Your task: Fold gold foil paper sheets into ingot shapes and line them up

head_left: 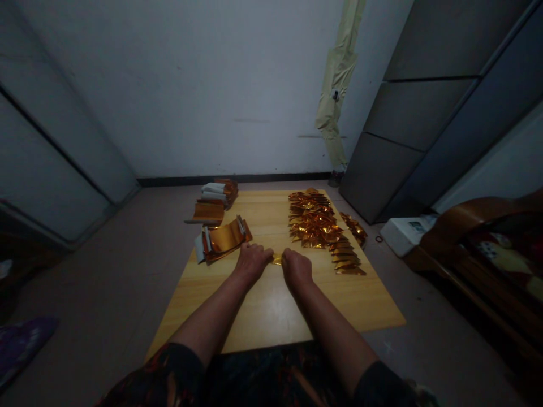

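My left hand [253,261] and my right hand [297,267] meet low over the middle of the wooden table. Between them shows a small strip of gold foil paper [277,259], its ends pinched by the closed fingers of each hand. Most of the strip is hidden behind the fingers. Just beyond my left hand lies a stack of curled gold foil sheets [227,236] with grey-white undersides. Right of my right hand sits a row of folded gold foil pieces [345,255], which runs up to a larger shiny heap of folded foil [313,219].
The wooden table [254,322] stands before a white wall. More foil sheets [207,212] and a bundle [219,192] lie at its far left edge. A grey refrigerator [394,124] stands at the right, near a white box [403,234] and a wooden seat [479,232].
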`<state>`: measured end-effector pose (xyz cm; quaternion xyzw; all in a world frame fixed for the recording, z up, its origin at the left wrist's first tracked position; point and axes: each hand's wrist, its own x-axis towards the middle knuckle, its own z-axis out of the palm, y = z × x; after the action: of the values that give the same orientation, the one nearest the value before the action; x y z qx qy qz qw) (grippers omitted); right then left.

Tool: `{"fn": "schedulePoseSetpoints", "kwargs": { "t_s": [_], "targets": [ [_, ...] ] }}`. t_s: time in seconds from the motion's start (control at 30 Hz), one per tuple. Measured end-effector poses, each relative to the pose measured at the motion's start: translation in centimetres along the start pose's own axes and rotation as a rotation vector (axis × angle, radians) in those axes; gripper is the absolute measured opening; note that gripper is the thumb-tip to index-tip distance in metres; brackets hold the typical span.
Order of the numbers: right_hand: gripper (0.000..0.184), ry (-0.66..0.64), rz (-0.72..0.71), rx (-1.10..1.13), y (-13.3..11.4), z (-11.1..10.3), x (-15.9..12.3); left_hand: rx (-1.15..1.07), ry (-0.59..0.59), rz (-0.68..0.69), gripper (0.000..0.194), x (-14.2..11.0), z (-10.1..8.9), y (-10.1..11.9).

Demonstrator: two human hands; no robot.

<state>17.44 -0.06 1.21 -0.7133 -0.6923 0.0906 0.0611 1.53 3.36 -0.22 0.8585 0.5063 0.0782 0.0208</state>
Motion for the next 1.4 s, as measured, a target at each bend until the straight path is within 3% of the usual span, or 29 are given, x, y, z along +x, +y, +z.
{"fn": "schedulePoseSetpoints", "kwargs": {
  "t_s": [0.23,0.43,0.97,1.13,1.3,1.4],
  "targets": [
    [0.02,0.063,0.022,0.292,1.2,0.5,-0.2,-0.04,0.055,-0.049,0.022,-0.5,0.8,-0.2],
    [0.019,0.053,0.085,0.356,1.1,0.3,0.2,-0.072,0.059,-0.053,0.02,-0.5,0.5,-0.1],
    [0.023,0.011,0.173,0.169,-0.1,0.0,1.6,-0.079,0.152,-0.018,0.019,-0.6,0.7,0.1],
    [0.021,0.007,0.182,0.202,0.0,0.0,1.8,-0.082,0.241,0.101,0.02,-0.7,1.0,0.2],
    [0.012,0.047,0.211,0.428,0.8,0.3,2.3,-0.108,0.218,0.142,0.023,-0.5,1.4,-0.1],
    [0.008,-0.001,0.243,0.848,1.2,0.7,2.9,-0.121,0.193,0.157,0.025,-0.6,1.1,0.0]
  ]
}}
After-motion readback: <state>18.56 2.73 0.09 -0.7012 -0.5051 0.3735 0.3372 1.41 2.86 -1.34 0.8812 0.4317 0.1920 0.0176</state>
